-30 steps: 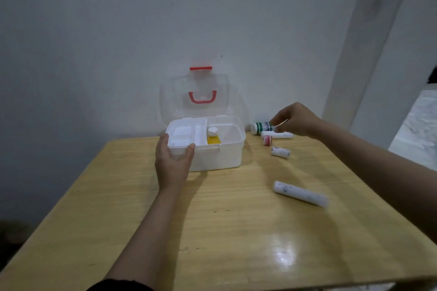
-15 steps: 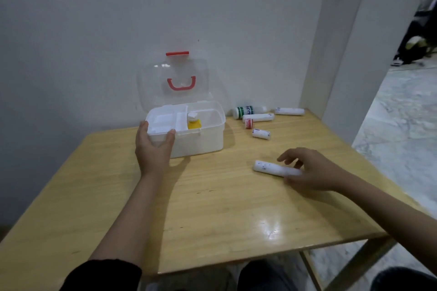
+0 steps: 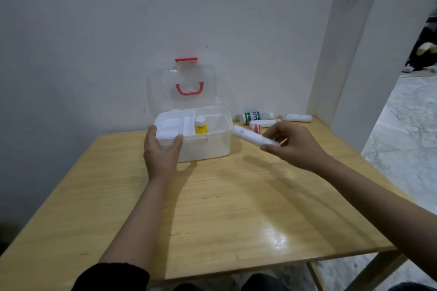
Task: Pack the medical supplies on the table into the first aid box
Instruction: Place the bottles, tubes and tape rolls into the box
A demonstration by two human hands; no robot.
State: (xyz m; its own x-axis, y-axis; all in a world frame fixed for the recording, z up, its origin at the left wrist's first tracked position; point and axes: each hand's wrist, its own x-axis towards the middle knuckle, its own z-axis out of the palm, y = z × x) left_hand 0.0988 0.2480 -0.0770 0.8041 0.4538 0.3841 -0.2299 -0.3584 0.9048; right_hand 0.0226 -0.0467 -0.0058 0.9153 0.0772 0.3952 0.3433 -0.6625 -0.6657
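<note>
Head camera looked down at a wooden counter point(image 3: 212, 208) with an open first aid box point(image 3: 208, 146) by the wall. The left hand point(image 3: 162, 153) gripped the front left corner of the box, with the fingers curled over its rim. The right hand point(image 3: 295, 146) held a white tube point(image 3: 253, 138) in the air just right of the box, pinched between thumb and fingers. A yellow bottle point(image 3: 201, 127) sat inside the box. A green bottle point(image 3: 254, 116), a red-label tube point(image 3: 263, 123) and another white tube point(image 3: 296, 117) lay on the counter by the wall. The step looked like carrying the tube to the box. Next it likely needed to go over the rim and down into the big open part.
</note>
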